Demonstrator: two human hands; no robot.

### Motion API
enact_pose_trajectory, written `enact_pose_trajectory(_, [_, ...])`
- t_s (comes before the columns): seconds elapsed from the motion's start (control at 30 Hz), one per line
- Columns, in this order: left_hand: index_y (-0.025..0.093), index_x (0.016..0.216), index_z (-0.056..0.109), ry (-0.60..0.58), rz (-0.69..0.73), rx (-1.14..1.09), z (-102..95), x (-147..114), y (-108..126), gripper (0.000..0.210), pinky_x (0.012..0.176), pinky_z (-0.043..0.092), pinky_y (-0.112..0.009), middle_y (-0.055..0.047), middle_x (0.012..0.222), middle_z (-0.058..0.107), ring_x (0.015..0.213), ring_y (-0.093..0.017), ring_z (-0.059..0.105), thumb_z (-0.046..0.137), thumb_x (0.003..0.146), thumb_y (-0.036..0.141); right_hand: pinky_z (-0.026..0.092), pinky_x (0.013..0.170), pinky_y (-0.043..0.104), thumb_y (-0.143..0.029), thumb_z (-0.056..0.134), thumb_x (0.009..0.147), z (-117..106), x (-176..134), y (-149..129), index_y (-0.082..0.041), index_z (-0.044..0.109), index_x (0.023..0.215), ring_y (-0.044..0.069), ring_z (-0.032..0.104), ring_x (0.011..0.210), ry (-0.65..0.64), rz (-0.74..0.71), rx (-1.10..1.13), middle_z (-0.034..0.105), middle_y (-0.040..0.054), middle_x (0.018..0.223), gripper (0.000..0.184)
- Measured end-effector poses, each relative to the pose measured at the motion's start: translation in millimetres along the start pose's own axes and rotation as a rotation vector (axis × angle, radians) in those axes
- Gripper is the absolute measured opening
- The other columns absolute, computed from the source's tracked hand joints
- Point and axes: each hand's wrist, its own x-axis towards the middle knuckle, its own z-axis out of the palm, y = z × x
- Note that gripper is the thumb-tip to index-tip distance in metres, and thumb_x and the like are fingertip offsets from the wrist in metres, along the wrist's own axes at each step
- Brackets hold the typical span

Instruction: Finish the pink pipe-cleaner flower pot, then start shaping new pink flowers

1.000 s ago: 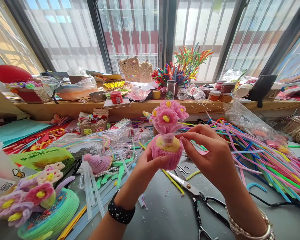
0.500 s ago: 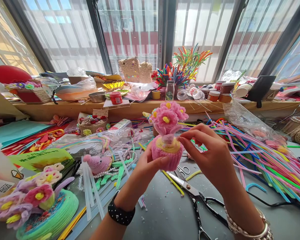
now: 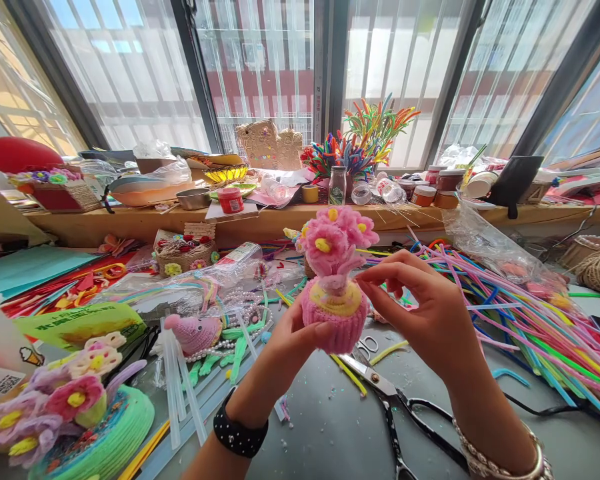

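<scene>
My left hand (image 3: 295,333) grips a small pink fuzzy flower pot (image 3: 334,327) around its lower side. It has a ribbed wall, a yellow top, and pink pipe-cleaner flowers (image 3: 325,243) with yellow centres on a short stem. My right hand (image 3: 420,300) is beside the rim, thumb and forefinger pinched together close to the stem; whatever lies between the fingertips is too small to make out. Under the pot, large black-handled scissors (image 3: 375,380) lie on the grey table (image 3: 325,433), near a small pair of scissors (image 3: 367,345) and yellow pipe cleaners (image 3: 350,375).
A heap of coloured pipe cleaners (image 3: 520,313) covers the right side. On the left are clear glue sticks (image 3: 173,393), a pink knitted cone-like toy (image 3: 195,333), and a green base with purple flowers (image 3: 125,420). Jars and a glass bottle (image 3: 337,187) line the window ledge.
The pot has tipped slightly toward me, so more of its yellow top shows, and the flowers have turned a little. Both hands keep about the same places.
</scene>
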Motion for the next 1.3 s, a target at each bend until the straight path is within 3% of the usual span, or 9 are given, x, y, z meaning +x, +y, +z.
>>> enact_pose_trajectory(0.33, [0.019, 0.119, 0.05, 0.0, -0.002, 0.016, 0.8, -2, 2, 0.06, 0.081, 0.044, -0.027, -0.003, 0.097, 0.065, 0.093, -0.018, 0.059, 0.07, 0.063, 0.031, 0.039, 0.056, 0.023, -0.016, 0.059, 0.077, -2, -1, -2, -0.017, 0.066, 0.078, 0.009, 0.048, 0.062, -0.033, 0.004, -0.014, 0.056, -0.0007, 0.072, 0.006])
enact_pose_trajectory(0.57, [0.019, 0.101, 0.061, -0.002, 0.009, 0.009, -0.7, -3, 1, 0.042, 0.078, 0.046, -0.028, -0.004, 0.097, 0.066, 0.093, -0.019, 0.06, 0.07, 0.062, 0.033, 0.044, 0.06, 0.024, -0.019, 0.057, 0.079, 1, -3, 1, -0.019, 0.063, 0.079, 0.011, 0.054, 0.066, 0.03, 0.093, 0.079, 0.063, -0.0001, 0.076, 0.006])
enact_pose_trajectory(0.8, [0.025, 0.103, 0.062, -0.063, 0.025, -0.099, 0.1, -5, 4, 0.036, 0.085, 0.045, -0.027, 0.001, 0.095, 0.067, 0.093, -0.017, 0.06, 0.064, 0.067, 0.025, 0.048, 0.071, 0.028, -0.017, 0.053, 0.081, 4, -4, 2, -0.023, 0.063, 0.087, 0.015, 0.059, 0.087, 0.004, 0.04, 0.136, 0.066, 0.0019, 0.092, 0.013])
enact_pose_trajectory(0.93, [0.024, 0.107, 0.06, -0.078, 0.014, -0.133, 3.8, -6, 7, 0.044, 0.084, 0.046, -0.034, -0.003, 0.092, 0.067, 0.097, -0.024, 0.059, 0.065, 0.064, 0.03, 0.048, 0.079, 0.03, -0.024, 0.05, 0.085, 4, -4, 2, -0.023, 0.053, 0.1, 0.014, 0.06, 0.091, 0.03, 0.156, 0.295, 0.065, 0.0031, 0.095, 0.015])
enact_pose_trajectory(1.0, [0.023, 0.111, 0.058, -0.071, -0.007, -0.136, 4.5, -6, 8, 0.049, 0.083, 0.046, -0.036, -0.005, 0.091, 0.067, 0.097, -0.026, 0.058, 0.065, 0.063, 0.034, 0.047, 0.084, 0.033, -0.03, 0.052, 0.083, 3, -3, 6, -0.023, 0.049, 0.106, 0.016, 0.058, 0.098, -0.038, 0.16, 0.353, 0.063, 0.0048, 0.102, 0.023])
enact_pose_trajectory(1.17, [0.018, 0.118, 0.053, -0.101, -0.027, -0.145, 4.1, -8, 9, 0.057, 0.087, 0.043, -0.041, -0.009, 0.098, 0.066, 0.1, -0.03, 0.056, 0.063, 0.065, 0.037, 0.041, 0.094, 0.039, -0.033, 0.067, 0.071, 2, -3, 17, -0.025, 0.044, 0.117, 0.021, 0.049, 0.113, -0.368, 0.083, 0.336, 0.054, 0.0068, 0.12, 0.052])
enact_pose_trajectory(1.3, [0.018, 0.115, 0.055, -0.066, -0.016, -0.153, 5.0, -7, 9, 0.052, 0.093, 0.039, -0.042, -0.009, 0.107, 0.063, 0.109, -0.031, 0.051, 0.064, 0.067, 0.038, 0.041, 0.094, 0.039, -0.03, 0.069, 0.068, 6, -4, 19, -0.023, 0.045, 0.118, 0.022, 0.049, 0.113, -0.432, 0.133, 0.392, 0.052, 0.0084, 0.121, 0.056])
